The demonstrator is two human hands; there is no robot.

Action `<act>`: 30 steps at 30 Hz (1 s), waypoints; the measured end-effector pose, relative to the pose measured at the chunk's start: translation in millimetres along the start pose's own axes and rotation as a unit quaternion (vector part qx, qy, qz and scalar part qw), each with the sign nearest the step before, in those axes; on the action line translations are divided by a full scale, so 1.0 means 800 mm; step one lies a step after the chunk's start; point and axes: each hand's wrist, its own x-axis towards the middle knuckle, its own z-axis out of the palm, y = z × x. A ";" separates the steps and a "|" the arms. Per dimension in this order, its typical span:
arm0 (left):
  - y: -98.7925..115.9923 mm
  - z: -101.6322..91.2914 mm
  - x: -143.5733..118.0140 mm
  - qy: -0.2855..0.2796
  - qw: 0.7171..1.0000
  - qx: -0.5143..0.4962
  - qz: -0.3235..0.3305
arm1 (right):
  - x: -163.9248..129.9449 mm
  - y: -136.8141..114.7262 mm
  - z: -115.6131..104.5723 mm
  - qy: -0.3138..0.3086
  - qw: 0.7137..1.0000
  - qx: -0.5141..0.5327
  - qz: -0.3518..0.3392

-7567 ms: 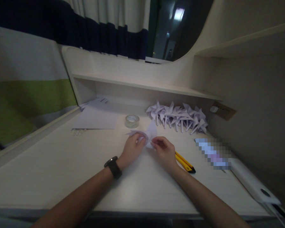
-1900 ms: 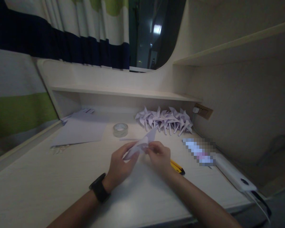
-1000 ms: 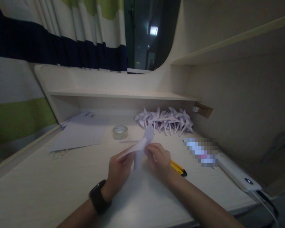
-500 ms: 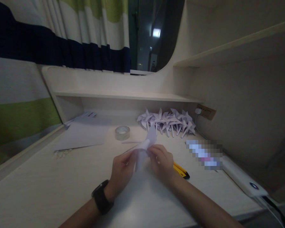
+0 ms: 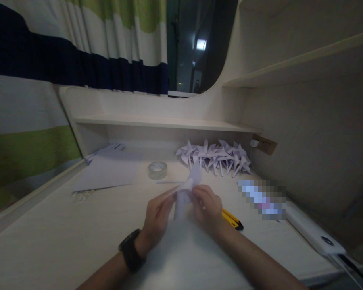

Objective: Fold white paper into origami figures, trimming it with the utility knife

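**Paper turned on edge between both hands**

I see the left hand (image 5: 157, 215) and the right hand (image 5: 206, 207) close together above the bench (image 5: 63, 237), both pinching the same folded paper (image 5: 186, 189). The left fingertips grip its near-left flap, the right fingertips its middle; neither hand is spread, and the thumbs press in toward each other.

What has changed: about two seconds ago the paper lay as a flat, slanted wedge across the two hands. Now one flap hangs straight down between the palms and another point stands up just beyond the fingers. In the last half second the grip barely shifts. I judge this as the piece being opened or turned into shape, with the folding well along but not finished, since both hands are locked on it.

Just right of the right hand lies a yellow knife (image 5: 232, 219), partly hidden by the wrist. Beyond the hands sit a tape roll (image 5: 157, 170) and, further right, a heap of folded pinwheels (image 5: 214, 156) against the back wall. Well left of the left hand lie flat sheets (image 5: 109, 173). A watch (image 5: 132, 254) sits on the left wrist.
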 end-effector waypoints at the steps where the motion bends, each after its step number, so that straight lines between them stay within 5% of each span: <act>1: -0.001 0.000 0.001 0.001 0.999 -0.039 -0.016 | 0.000 0.000 0.000 0.005 1.000 0.004 0.009; 4: -0.002 -0.001 0.008 0.025 0.992 -0.107 -0.070 | -0.001 0.000 0.001 0.011 1.000 0.018 0.015; 7: -0.003 -0.001 0.015 0.042 0.994 -0.065 -0.082 | -0.002 -0.001 0.002 -0.008 0.999 0.037 0.010; 20: -0.039 0.001 0.018 -0.027 0.993 0.042 -0.105 | -0.010 0.000 0.010 -0.075 0.996 0.042 0.004; 30: -0.029 -0.001 0.017 -0.070 0.983 -0.048 -0.162 | -0.008 0.004 0.007 -0.121 0.991 0.045 -0.022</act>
